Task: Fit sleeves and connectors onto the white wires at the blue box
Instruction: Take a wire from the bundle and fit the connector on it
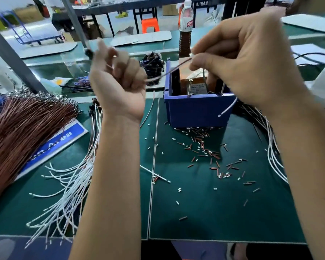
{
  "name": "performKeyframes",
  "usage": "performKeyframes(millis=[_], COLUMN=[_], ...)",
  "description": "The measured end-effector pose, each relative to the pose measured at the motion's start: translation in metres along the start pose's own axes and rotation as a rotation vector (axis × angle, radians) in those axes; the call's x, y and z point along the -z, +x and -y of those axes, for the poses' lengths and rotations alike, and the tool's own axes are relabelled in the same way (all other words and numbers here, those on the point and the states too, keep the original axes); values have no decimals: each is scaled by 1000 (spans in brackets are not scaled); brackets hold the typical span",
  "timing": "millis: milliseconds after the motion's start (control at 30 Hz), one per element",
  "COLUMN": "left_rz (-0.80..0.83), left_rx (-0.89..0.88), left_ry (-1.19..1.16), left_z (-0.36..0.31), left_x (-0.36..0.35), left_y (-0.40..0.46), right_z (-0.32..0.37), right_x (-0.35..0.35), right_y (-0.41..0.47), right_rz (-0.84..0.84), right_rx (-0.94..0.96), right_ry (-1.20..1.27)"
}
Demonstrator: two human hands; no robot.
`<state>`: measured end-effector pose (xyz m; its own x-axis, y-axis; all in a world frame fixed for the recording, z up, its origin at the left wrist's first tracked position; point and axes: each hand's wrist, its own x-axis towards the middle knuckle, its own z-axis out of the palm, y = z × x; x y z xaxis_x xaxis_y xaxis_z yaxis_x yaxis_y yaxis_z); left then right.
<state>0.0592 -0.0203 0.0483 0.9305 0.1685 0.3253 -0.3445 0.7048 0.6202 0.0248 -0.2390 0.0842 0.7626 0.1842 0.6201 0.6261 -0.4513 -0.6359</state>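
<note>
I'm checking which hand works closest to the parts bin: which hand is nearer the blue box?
Right. The right hand is raised directly over the blue box, pinching a wire. The left hand grips the wire's other end, off to the box's left.

Bottle seemingly behind box

White wires, loose sleeves and an open blue plastic box on the green bench mat.
Thin white wires fanned at left and looped at right; short brown and white sleeve pieces scattered just before the box; one white wire end hanging against its front wall.
</note>
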Motion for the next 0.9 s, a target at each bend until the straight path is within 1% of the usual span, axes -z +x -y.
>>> performKeyframes(millis=[33,67,100,200,233,300,333,433,600,733,900], left_rz=[-1,8,58,211,273,364,374,352,458,469,472], left_rx=[33,51,37,-121,-145,-161,-166,-154,6,62,73], left_ry=[36,134,254,679,794,938,966,918,871,926,997], left_z=[5,10,19,46,53,65,69,76,85,88,91], left_x=[0,1,3,7,8,9,12,22,34,43,45], left_y=[-4,-8,-16,-31,-33,-39,-40,-40,-46,-45,-44], right_z=[-4,-9,-13,-28,-33,-42,-47,-57,-73,-84,-90], right_x=[-2,-5,-7,-13,-14,-15,-15,-17,-27,-33,-33], right_y=[-1,-3,-6,-17,-21,-29,-33,-45,-61,-73,-81], right_rz=[-8,-9,-5,11,20,38,42,19,8,5,40], right_rx=[-3,-14,-28,-40,-44,-50,-51,-55,-46,-60,-109], right_ry=[-26,-42,-43,-45,-50,-58,-60,-49,-42,-70,-81])
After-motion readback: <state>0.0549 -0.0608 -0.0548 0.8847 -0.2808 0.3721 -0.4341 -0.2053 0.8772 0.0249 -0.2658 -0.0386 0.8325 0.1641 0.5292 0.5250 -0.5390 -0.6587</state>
